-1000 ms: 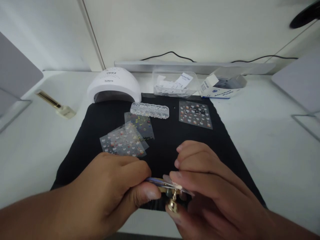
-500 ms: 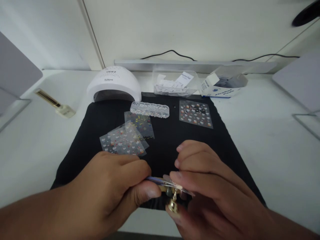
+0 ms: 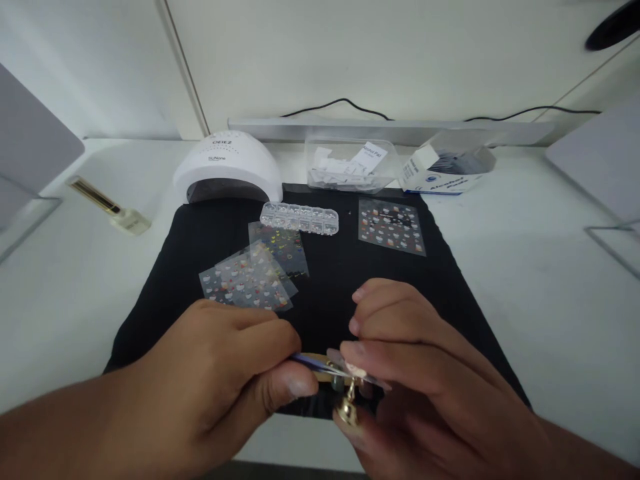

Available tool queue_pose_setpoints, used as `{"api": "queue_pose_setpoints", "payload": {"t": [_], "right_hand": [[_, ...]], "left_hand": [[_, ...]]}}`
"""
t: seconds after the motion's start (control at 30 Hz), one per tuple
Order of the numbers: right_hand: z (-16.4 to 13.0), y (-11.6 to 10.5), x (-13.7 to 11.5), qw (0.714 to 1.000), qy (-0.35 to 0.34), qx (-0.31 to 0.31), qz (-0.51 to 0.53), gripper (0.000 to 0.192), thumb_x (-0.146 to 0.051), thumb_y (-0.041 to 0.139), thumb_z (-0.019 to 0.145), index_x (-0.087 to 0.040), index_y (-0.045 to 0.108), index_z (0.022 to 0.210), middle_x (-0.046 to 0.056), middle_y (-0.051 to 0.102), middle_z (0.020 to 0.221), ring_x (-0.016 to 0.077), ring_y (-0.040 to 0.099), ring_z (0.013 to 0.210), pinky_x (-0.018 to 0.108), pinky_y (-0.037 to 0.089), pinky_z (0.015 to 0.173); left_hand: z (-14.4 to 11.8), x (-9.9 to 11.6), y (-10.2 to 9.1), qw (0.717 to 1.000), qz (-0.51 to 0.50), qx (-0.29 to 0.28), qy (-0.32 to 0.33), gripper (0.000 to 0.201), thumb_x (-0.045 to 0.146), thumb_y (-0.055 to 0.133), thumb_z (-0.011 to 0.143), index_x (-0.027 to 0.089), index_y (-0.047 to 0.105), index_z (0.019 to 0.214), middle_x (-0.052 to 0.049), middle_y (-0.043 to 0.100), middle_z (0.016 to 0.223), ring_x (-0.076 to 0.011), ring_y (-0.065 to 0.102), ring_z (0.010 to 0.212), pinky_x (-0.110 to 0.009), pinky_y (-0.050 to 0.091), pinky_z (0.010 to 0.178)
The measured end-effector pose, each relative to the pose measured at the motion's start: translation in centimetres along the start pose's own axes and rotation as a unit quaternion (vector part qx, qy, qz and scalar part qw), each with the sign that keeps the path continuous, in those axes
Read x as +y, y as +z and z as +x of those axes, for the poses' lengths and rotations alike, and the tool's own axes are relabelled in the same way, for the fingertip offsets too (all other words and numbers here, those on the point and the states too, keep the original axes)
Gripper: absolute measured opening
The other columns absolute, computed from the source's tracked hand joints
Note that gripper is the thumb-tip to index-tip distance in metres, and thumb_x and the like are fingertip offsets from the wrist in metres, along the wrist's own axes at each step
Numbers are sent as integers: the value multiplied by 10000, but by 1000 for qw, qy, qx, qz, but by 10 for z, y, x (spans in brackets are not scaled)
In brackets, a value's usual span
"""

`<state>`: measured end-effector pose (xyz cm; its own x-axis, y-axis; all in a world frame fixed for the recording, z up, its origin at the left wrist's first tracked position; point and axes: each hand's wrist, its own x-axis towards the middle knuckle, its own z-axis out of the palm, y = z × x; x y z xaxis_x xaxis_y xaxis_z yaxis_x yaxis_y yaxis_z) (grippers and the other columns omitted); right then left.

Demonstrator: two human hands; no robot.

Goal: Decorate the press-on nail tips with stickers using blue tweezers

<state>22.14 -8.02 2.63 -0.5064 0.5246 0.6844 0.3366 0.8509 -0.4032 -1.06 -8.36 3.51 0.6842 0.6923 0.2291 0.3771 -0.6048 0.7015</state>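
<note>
Low in the view, my left hand (image 3: 235, 373) is closed, thumb and forefinger pinching blue-purple tweezers (image 3: 311, 362) that point right. Their thin tips meet a small pale piece at a clear false nail tip (image 3: 376, 382); whether they grip it I cannot tell. My right hand (image 3: 425, 367) is closed around a small gold nail-tip stand (image 3: 349, 410), its bell-shaped base against the thumb. The right fingertips rest by the nail tip. A yellowish bar (image 3: 314, 358) with other nail tips shows behind, mostly hidden by my hands.
A black mat (image 3: 340, 293) carries clear sticker sheets (image 3: 245, 280), another sheet (image 3: 391, 227) and a compartment case of rhinestones (image 3: 299, 219). Behind stand a white nail lamp (image 3: 227, 163), a clear tray (image 3: 350, 183) and an alcohol pad box (image 3: 445, 175). A polish bottle (image 3: 130, 221) lies left.
My left hand and the tweezers have shifted very slightly left. The gold stand has moved slightly, and more of the yellowish bar shows. The other things have stayed in place.
</note>
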Motion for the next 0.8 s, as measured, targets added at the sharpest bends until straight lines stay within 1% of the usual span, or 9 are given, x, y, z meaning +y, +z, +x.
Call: {"api": "queue_pose_setpoints", "payload": {"t": [0.1,0.2,0.33,0.57,0.8], "right_hand": [[-1,0,0,1000,-1,4,11,291,-146,745,784,-134,630,1051,45,706,786,185,697,711,437,650,766],[1,-1,-1,1000,-3,17,17,308,-124,761,750,-146,645,1035,37,707,767,182,695,681,428,656,743],[3,-1,-1,1000,3,21,17,263,-121,732,777,-182,640,1016,22,711,747,172,688,656,424,659,714],[-2,2,-1,1000,3,13,19,278,-143,744,787,-148,635,1043,39,709,768,175,691,686,428,651,742],[-2,0,-1,1000,-10,9,24,275,-133,744,781,-121,632,1033,56,703,783,180,688,709,423,639,770]], "left_hand": [[-1,-1,2,1000,-21,7,-8,341,315,426,1085,179,491,779,53,503,658,-75,471,537,-234,305,489],[-3,-2,4,1000,-17,10,-15,330,322,449,1076,182,499,782,49,506,662,-83,461,536,-248,287,488],[-5,-3,6,1000,-3,13,-10,317,322,437,1081,184,515,806,42,513,674,-94,463,543,-265,275,496],[-6,-4,7,1000,12,25,-6,321,323,448,1077,183,510,795,43,509,667,-93,465,532,-264,272,488],[-6,-5,6,999,31,23,5,314,323,447,1079,184,503,803,52,501,662,-90,458,526,-266,268,484]]}}
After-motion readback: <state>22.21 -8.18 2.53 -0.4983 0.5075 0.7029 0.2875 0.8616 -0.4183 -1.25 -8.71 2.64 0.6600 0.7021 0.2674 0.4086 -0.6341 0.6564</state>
